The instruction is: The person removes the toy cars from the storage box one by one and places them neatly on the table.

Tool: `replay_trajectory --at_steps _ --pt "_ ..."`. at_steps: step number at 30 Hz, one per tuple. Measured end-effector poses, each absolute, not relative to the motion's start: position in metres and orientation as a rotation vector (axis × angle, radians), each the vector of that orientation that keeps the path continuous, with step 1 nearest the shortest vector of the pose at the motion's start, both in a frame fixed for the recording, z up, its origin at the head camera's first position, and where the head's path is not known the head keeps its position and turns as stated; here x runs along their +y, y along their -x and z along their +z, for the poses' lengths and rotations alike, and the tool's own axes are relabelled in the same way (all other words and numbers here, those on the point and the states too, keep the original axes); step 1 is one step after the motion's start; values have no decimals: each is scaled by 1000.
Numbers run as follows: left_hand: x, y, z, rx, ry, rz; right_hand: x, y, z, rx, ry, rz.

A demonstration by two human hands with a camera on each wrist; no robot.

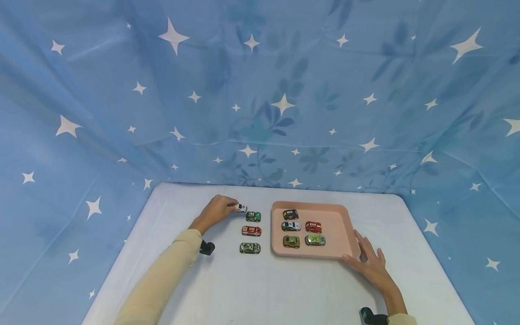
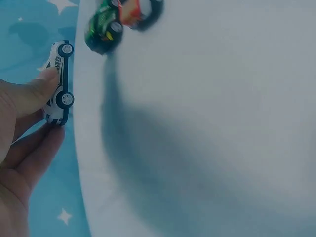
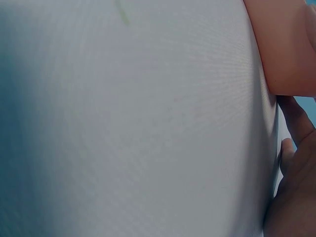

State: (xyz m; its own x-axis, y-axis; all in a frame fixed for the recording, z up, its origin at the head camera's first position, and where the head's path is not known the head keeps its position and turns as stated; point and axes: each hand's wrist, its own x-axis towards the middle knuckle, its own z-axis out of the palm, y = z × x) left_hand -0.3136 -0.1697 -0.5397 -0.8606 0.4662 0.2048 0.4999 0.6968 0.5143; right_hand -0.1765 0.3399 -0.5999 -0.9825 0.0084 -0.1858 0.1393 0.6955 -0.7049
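Note:
At the far left of the table, my left hand point(image 1: 217, 208) pinches a white toy car point(image 1: 241, 208) with black markings between thumb and fingers. The left wrist view shows that car point(image 2: 60, 81) side-on, wheels facing right. Close by it stands a green toy car point(image 1: 253, 216); a red-orange car point(image 1: 251, 230) and a camouflage car point(image 1: 249, 248) line up nearer me. My right hand point(image 1: 371, 266) rests at the front right corner of a pink tray point(image 1: 335, 228), thumb along the front rim and fingers spread at the right side.
Several toy cars sit in the tray's left and middle: a dark blue-yellow car point(image 1: 290, 214), a white-green car point(image 1: 291, 226), a red car point(image 1: 313, 226), an olive car point(image 1: 291, 241) and a lime-green car point(image 1: 315, 239). Starry blue cloth point(image 1: 260, 113) surrounds the white table point(image 1: 260, 289).

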Motion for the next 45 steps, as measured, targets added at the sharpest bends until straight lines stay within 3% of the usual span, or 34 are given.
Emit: replay_trajectory --at_steps 20,45 --pt "-186 306 -563 -2971 658 -895 341 176 -596 2746 -114 -1168" --pt "-195 306 -567 -3024 674 -904 336 177 -592 2734 -137 -1166"
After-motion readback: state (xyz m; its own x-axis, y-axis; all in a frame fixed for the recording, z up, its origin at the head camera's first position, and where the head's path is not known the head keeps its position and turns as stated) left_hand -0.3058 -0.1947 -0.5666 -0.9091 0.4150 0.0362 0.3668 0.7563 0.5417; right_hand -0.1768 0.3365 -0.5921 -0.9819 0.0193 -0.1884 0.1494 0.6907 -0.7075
